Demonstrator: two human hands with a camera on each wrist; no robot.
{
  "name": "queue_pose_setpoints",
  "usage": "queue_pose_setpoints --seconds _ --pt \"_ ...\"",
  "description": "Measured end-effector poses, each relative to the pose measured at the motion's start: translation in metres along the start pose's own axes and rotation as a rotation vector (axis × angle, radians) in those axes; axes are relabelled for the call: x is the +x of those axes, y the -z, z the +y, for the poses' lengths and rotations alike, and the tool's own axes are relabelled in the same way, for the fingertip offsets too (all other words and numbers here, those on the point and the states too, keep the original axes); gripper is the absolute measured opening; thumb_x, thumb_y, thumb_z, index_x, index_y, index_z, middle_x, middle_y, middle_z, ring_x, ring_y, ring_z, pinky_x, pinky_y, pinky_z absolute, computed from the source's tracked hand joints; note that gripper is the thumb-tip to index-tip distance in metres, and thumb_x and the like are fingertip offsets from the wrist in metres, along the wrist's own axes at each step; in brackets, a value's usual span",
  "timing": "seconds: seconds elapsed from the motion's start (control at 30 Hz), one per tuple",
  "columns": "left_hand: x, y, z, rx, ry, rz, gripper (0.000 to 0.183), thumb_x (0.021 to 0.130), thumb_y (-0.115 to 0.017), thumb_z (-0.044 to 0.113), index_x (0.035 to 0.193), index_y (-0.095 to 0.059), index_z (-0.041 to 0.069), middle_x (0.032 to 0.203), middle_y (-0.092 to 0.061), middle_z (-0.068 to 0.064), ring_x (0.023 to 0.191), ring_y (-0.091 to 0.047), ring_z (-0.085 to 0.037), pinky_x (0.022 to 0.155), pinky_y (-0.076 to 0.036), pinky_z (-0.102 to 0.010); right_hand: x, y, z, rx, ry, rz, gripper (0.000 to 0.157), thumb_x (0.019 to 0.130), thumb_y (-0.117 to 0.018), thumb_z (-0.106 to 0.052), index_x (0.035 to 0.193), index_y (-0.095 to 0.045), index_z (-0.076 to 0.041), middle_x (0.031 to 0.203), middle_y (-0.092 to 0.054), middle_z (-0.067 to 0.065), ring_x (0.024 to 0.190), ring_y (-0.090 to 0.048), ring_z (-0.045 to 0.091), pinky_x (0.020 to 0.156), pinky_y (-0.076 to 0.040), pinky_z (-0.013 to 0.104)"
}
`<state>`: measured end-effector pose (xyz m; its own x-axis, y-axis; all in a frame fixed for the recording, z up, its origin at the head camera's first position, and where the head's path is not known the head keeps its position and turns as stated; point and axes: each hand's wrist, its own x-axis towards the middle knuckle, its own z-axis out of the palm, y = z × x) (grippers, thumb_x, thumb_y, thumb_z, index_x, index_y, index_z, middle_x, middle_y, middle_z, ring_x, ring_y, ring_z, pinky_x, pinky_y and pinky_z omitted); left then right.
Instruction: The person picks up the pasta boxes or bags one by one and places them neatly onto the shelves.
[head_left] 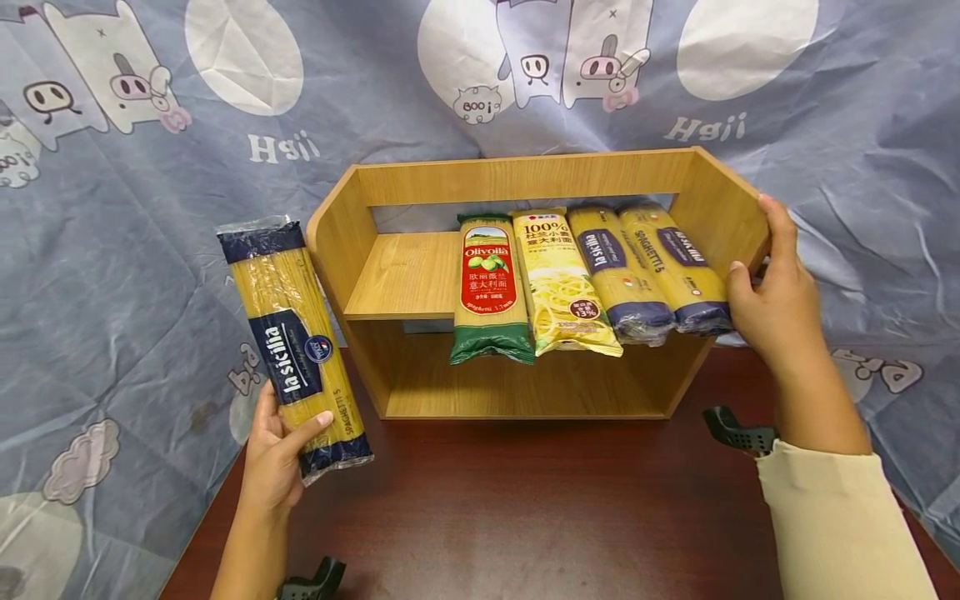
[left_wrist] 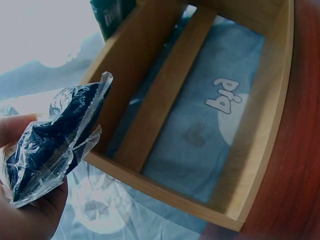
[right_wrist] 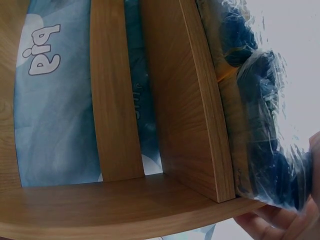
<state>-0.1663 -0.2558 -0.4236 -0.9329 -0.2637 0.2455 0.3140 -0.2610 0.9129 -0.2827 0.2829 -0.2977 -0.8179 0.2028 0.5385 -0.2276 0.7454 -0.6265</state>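
My left hand (head_left: 273, 458) grips the lower end of a la Sicilia spaghetti pack (head_left: 303, 333), thumb across its front. The pack is held tilted, left of a small wooden shelf (head_left: 525, 177); its crinkled dark-blue end (left_wrist: 55, 135) shows in the left wrist view. With my right hand (head_left: 783, 300) I hold the front edge of the shelf's right side panel, thumb on the inner side. On the upper board, from left to right, lie a green-and-red Olivoila pasta pack (head_left: 491, 287), a yellow pasta pack (head_left: 566, 283) and two la Sicilia spaghetti packs (head_left: 618, 271), their ends jutting over the front edge.
Bare board (head_left: 405, 271) shows at the left of the upper level. Below it is a lower compartment (head_left: 525, 392). The shelf stands on a dark red table (head_left: 525, 500), against a blue-grey cartoon-print cloth (head_left: 360, 83) that hangs behind and at both sides.
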Motion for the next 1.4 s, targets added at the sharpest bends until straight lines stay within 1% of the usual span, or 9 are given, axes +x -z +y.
queue_pose_setpoints --seconds 0.13,0.33,0.47,0.6,0.83,0.97,1.07,1.23,1.4 --pt "-0.005 -0.005 0.006 0.027 -0.008 -0.019 0.078 0.086 -0.057 -0.024 0.15 -0.038 0.017 0.113 -0.074 0.003 0.096 -0.074 -0.013 0.073 -0.061 -0.032 -0.001 0.0 0.0 -0.004 0.0 -0.002 0.072 0.098 -0.045 -0.018 0.158 -0.015 -0.045 0.147 -0.045 0.036 0.121 -0.052 0.061 0.095 -0.039 0.07" --pt "-0.008 -0.013 0.009 0.039 0.003 -0.083 0.079 0.086 -0.057 -0.023 0.151 -0.036 0.017 0.115 -0.073 0.004 0.097 -0.073 -0.014 0.075 -0.061 -0.033 -0.001 0.0 0.001 -0.011 0.008 0.009 0.072 0.097 -0.046 -0.017 0.158 -0.016 -0.043 0.147 -0.045 0.036 0.119 -0.052 0.062 0.093 -0.037 0.07" --pt "-0.008 -0.016 0.008 0.044 0.007 -0.112 0.078 0.087 -0.057 -0.022 0.151 -0.036 0.016 0.115 -0.074 0.004 0.098 -0.073 -0.014 0.076 -0.062 -0.033 -0.001 0.0 0.001 -0.017 0.011 0.011 0.072 0.097 -0.047 -0.018 0.158 -0.016 -0.042 0.148 -0.045 0.035 0.117 -0.051 0.063 0.092 -0.036 0.071" --pt "-0.008 -0.02 0.006 0.053 0.013 -0.137 0.075 0.088 -0.057 -0.021 0.15 -0.036 0.016 0.115 -0.073 0.005 0.099 -0.073 -0.014 0.076 -0.062 -0.033 -0.001 -0.001 0.002 -0.012 0.008 0.011 0.072 0.097 -0.047 -0.017 0.158 -0.016 -0.042 0.149 -0.045 0.035 0.118 -0.051 0.063 0.093 -0.037 0.071" --pt "-0.008 -0.029 0.003 0.054 0.038 -0.165 0.075 0.088 -0.058 -0.019 0.15 -0.036 0.018 0.116 -0.073 0.005 0.099 -0.073 -0.014 0.077 -0.061 -0.034 -0.001 0.0 0.001 -0.015 0.001 0.005 0.073 0.098 -0.047 -0.017 0.158 -0.015 -0.042 0.148 -0.045 0.034 0.119 -0.051 0.062 0.094 -0.037 0.07" --pt "-0.007 -0.034 0.001 0.045 0.046 -0.194 0.075 0.088 -0.058 -0.019 0.149 -0.037 0.018 0.118 -0.072 0.004 0.099 -0.073 -0.015 0.077 -0.062 -0.035 0.0 0.0 0.002 -0.014 -0.002 0.0 0.072 0.098 -0.047 -0.016 0.158 -0.015 -0.042 0.149 -0.045 0.034 0.12 -0.051 0.063 0.094 -0.037 0.07" --pt "-0.006 -0.037 0.0 0.02 0.054 -0.226 0.074 0.088 -0.057 -0.019 0.149 -0.036 0.018 0.118 -0.071 0.004 0.099 -0.073 -0.015 0.077 -0.062 -0.035 0.0 0.0 0.002 -0.018 0.001 0.0 0.072 0.098 -0.047 -0.017 0.158 -0.015 -0.041 0.148 -0.045 0.035 0.119 -0.051 0.063 0.093 -0.037 0.071" --pt "-0.004 -0.041 -0.002 -0.019 0.087 -0.284 0.074 0.09 -0.056 -0.017 0.15 -0.033 0.02 0.118 -0.069 0.001 0.097 -0.073 -0.017 0.076 -0.062 -0.037 0.0 0.0 0.002 -0.017 0.009 0.002 0.072 0.098 -0.046 -0.017 0.158 -0.015 -0.041 0.148 -0.045 0.036 0.118 -0.051 0.063 0.093 -0.036 0.071" --pt "-0.002 -0.045 -0.006 -0.012 0.123 -0.286 0.073 0.092 -0.057 -0.014 0.151 -0.033 0.021 0.116 -0.069 0.001 0.095 -0.073 -0.017 0.075 -0.062 -0.037 -0.001 0.0 0.002 -0.019 0.012 0.002 0.072 0.098 -0.047 -0.016 0.158 -0.015 -0.041 0.148 -0.045 0.036 0.119 -0.051 0.063 0.093 -0.036 0.071"
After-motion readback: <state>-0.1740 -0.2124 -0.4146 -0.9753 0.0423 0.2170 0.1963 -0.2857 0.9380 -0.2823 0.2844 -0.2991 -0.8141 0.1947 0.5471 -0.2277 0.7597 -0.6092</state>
